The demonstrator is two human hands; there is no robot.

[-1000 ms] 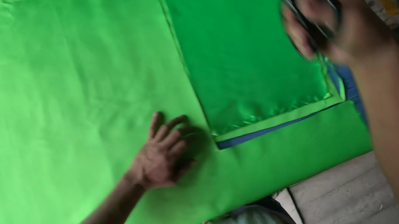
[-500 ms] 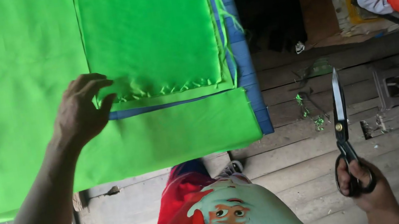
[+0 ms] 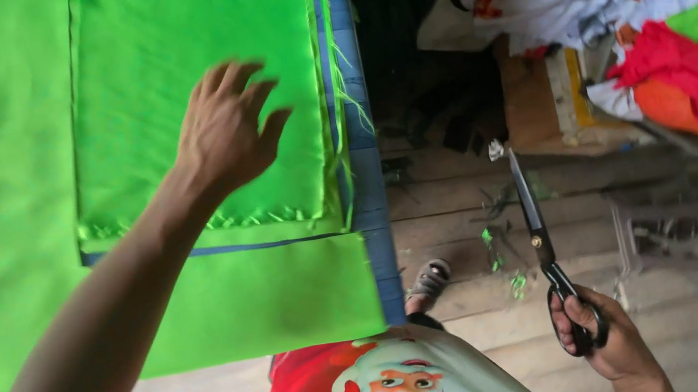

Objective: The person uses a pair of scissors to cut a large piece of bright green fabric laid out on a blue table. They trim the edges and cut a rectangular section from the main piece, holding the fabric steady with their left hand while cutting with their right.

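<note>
The left hand [image 3: 227,127] lies with fingers spread and flat on the folded green cloth [image 3: 180,53] in the upper middle of the frame, gripping nothing. The right hand [image 3: 605,347], at the lower right, is closed through the handles of black scissors [image 3: 540,239], blades shut and pointing up, well apart from the cloth. A heap of clothes [image 3: 621,4] sits upper right.

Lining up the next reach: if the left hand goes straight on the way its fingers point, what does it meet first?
Probably the frayed right edge of the folded green fabric under the left hand, then the blue table edge; depth is unclear.
</note>
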